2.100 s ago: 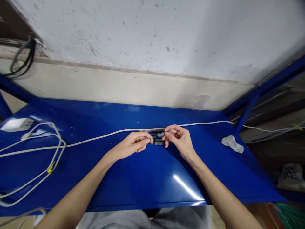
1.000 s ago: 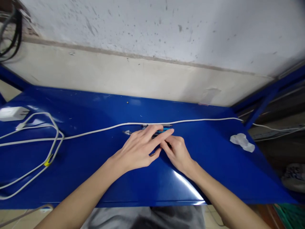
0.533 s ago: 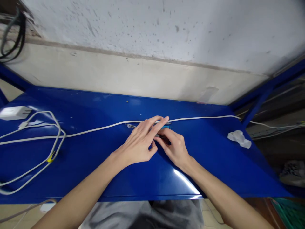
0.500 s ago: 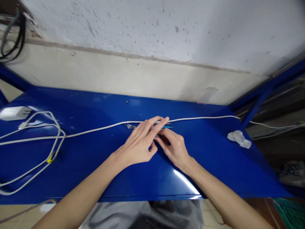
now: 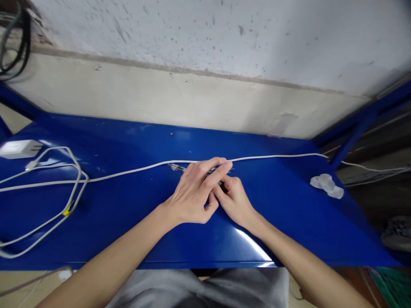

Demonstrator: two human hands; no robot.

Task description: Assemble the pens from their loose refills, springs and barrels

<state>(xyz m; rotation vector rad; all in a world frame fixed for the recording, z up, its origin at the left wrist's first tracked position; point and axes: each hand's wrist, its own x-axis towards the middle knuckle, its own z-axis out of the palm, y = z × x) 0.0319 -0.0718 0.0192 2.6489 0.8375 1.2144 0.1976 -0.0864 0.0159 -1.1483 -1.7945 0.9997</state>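
My left hand [image 5: 197, 190] lies palm down with stretched fingers over several pens on the blue shelf. A clear-barrelled pen [image 5: 177, 167] sticks out left of it. Blue pen tips [image 5: 231, 170] show beyond its fingertips. My right hand [image 5: 236, 199] is close against it on the right, thumb and fingers pinched around what looks like a pen, mostly hidden by both hands. A white cable [image 5: 141, 168] runs across the shelf just behind the pens and passes behind my left fingers.
The blue shelf [image 5: 128, 222] backs onto a stained wall [image 5: 192, 38]. On the left lie a white charger plug [image 5: 21, 149] and looped white cable [image 5: 77, 171] with a yellow tie [image 5: 68, 210]. A crumpled white piece [image 5: 327, 185] is on the right. Black cables [image 5: 19, 47] hang at upper left.
Both hands stay together over the pens. My left hand has shifted slightly right, its fingertips now nearer my right hand. The view has moved a little.
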